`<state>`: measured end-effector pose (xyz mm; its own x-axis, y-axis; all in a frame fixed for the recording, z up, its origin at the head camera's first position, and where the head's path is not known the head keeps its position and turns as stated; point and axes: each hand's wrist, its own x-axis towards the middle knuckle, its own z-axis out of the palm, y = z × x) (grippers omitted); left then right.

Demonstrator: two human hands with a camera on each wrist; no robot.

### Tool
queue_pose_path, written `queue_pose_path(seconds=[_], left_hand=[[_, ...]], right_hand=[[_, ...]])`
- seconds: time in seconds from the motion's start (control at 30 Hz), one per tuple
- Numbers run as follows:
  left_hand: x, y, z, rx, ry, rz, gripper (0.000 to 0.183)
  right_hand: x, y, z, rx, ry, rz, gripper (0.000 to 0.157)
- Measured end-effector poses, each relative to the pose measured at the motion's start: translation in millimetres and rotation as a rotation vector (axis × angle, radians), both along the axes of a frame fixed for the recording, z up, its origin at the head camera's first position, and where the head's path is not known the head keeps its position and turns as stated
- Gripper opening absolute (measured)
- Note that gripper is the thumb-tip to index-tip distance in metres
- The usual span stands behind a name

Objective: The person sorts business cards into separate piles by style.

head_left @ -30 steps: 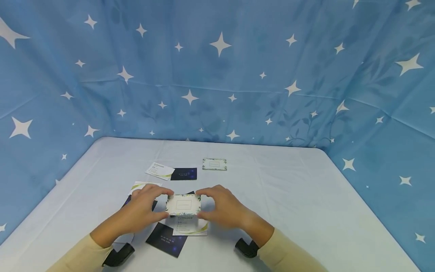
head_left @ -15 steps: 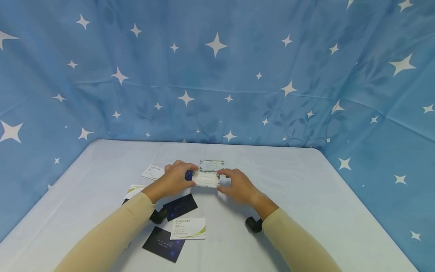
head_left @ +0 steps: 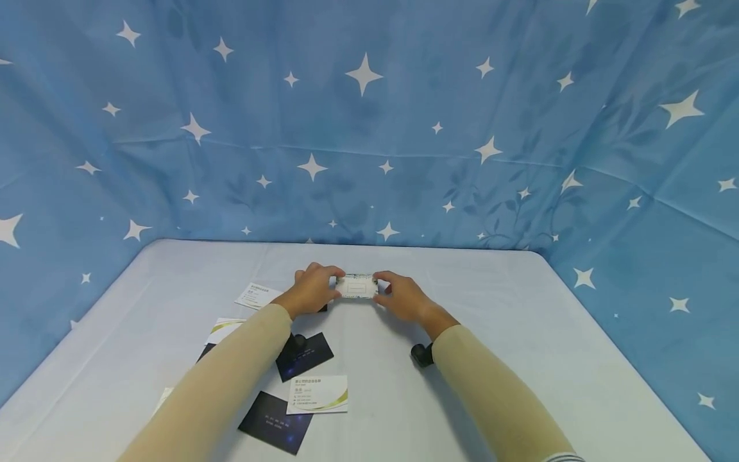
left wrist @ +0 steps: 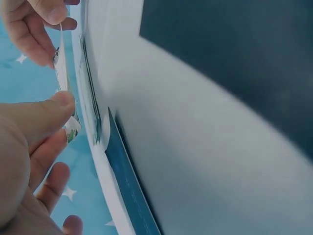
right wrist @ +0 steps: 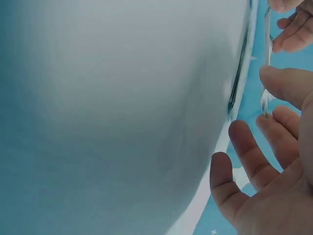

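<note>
A white business card (head_left: 356,289) with a leafy printed border is held by both hands near the back of the table. My left hand (head_left: 314,290) pinches its left end between thumb and fingers, and my right hand (head_left: 405,299) pinches the right end. Both wrist views show the card edge-on; in the left wrist view the held card (left wrist: 61,71) is apart from the table, over a flat-lying card (left wrist: 91,93). In the head view the held card overlaps that lower card and mostly hides it.
A white card (head_left: 257,295) lies left of the left hand. Nearer are dark blue cards (head_left: 306,357) (head_left: 271,420) and a white card (head_left: 319,394) overlapping one of them. Another white card (head_left: 224,328) is partly behind the left sleeve. A starry blue curtain (head_left: 369,128) hangs behind the table.
Both hands have carried the leafy-bordered card forward, away from the body, from over the near cards to above the matching card at the back. Their pinch on it stays the same.
</note>
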<state>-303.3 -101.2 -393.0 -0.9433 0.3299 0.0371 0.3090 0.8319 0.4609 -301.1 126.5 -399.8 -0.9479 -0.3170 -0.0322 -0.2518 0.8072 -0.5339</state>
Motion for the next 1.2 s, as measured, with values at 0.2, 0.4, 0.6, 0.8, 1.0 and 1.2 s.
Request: queue_pose_path(seconds=[0.2,0.4,0.6,0.8,1.0,1.2], left_hand=[[-11.0,3.3,-2.0,-0.019,-0.037,0.010,0.046],[-17.8,6.8,-6.6,-0.018,-0.067,0.034,0.048],[-21.1,11.4,-10.4,0.044,-0.125,0.019,0.051],[-22.9,11.8,-10.6,0.036,-0.149,0.020,0.054],[-21.0,13.2,-9.5,0.037,-0.187,0.029,0.056],[-21.7,15.6,-6.6,0.012,-0.192,0.048,0.056]], right_hand=[[-13.0,-2.9,-0.7,0.049,-0.039,-0.010,0.053],[-17.8,-6.5,-1.5,0.090,-0.045,-0.015,0.053],[-21.3,-7.9,-3.0,0.131,-0.050,-0.025,0.053],[-27.1,-8.9,-5.1,0.140,-0.072,-0.022,0.057],[-30.0,-6.1,-4.9,0.144,-0.106,-0.004,0.058],[-31.7,-2.5,-3.1,0.092,-0.110,0.002,0.054]])
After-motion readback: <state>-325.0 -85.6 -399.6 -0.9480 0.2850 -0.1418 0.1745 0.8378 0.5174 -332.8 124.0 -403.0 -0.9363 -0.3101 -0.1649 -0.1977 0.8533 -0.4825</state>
